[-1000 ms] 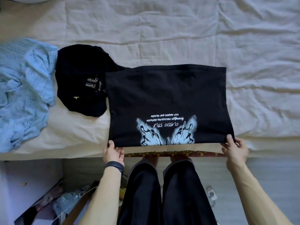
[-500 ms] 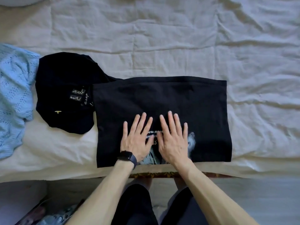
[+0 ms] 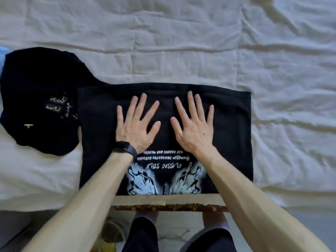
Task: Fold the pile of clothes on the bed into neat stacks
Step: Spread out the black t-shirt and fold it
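I'm flattening the folded black graphic tee, which is sitting at the near edge of the bed right in front of me. Best bet, I reckon, is sweeping from the middle out to the sides with light pressure so the folded edges aren't getting dragged crooked. Its long side is running left to right along the bed edge, and the print is reading upside down to me. My left hand and right hand are lying flat on it, fingers spread wide, gripping nothing. Another black garment is lying at its left edge on the white sheet.
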Demonstrator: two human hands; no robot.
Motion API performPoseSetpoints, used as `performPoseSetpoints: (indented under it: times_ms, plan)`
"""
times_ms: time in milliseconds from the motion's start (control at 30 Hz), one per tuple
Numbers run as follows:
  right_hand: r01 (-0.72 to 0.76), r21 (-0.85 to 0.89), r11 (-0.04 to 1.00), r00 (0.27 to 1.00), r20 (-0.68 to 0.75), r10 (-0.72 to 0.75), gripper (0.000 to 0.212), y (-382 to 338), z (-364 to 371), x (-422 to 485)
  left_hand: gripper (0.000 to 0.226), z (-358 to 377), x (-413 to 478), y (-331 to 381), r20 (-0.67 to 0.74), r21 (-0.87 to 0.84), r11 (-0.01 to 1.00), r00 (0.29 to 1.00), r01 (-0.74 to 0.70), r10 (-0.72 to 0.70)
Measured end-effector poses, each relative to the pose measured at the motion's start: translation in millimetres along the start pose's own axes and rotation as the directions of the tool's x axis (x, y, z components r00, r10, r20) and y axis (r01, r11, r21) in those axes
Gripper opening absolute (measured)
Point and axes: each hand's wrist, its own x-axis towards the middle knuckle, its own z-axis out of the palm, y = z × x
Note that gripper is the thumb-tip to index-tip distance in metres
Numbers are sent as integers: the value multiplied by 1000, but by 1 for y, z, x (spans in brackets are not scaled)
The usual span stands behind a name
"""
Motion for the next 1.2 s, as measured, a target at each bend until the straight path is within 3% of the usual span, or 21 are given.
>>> performPoseSetpoints:
  times_ms: [67,133,233,333,433,567,667,767,867,933,1067,1200]
  plan:
    - [-21,-18,1000,1000,4,21,64,39,-3,10,64,-2,3,-21,4,51,998,999,32,-32]
    - [-139,-8,990,990,8,140,64,92,-11,7,65,-8,-2,-28,-8,76,989,991,131,-131]
    - [-248,-8,969,967,63,248,63,152,-23,-10,70,-3,-23,16,5,-5,973,973,229,-229]
    - [-278,0,961,957,85,277,61,191,-31,-38,73,18,-65,115,91,-55,998,996,10,-5]
    - [-257,-39,966,959,114,260,61,217,-30,-74,87,47,-103,212,143,-56,983,973,-178,184]
    - [-170,-17,985,969,176,171,63,240,-29,-110,116,57,-122,275,218,70,987,968,-142,124]
    - [-105,-24,994,971,214,108,64,254,-31,-130,122,43,-120,279,215,118,987,973,-112,85]
    - [-55,-19,998,971,234,58,65,265,-35,-140,116,24,-119,280,249,141,974,959,-178,139]
    - [-43,-7,999,967,251,43,66,268,-39,-143,94,13,-121,282,358,180,931,902,-318,239]
    - [-47,2,999,963,267,45,66,268,-42,-142,83,6,-120,283,323,196,918,906,-345,272]
    - [-51,24,998,959,280,42,66,268,-45,-140,72,4,-124,292,132,187,948,963,-256,234]
    - [-44,46,998,962,271,31,65,269,-47,-140,56,14,-128,305,83,60,995,994,-81,75]
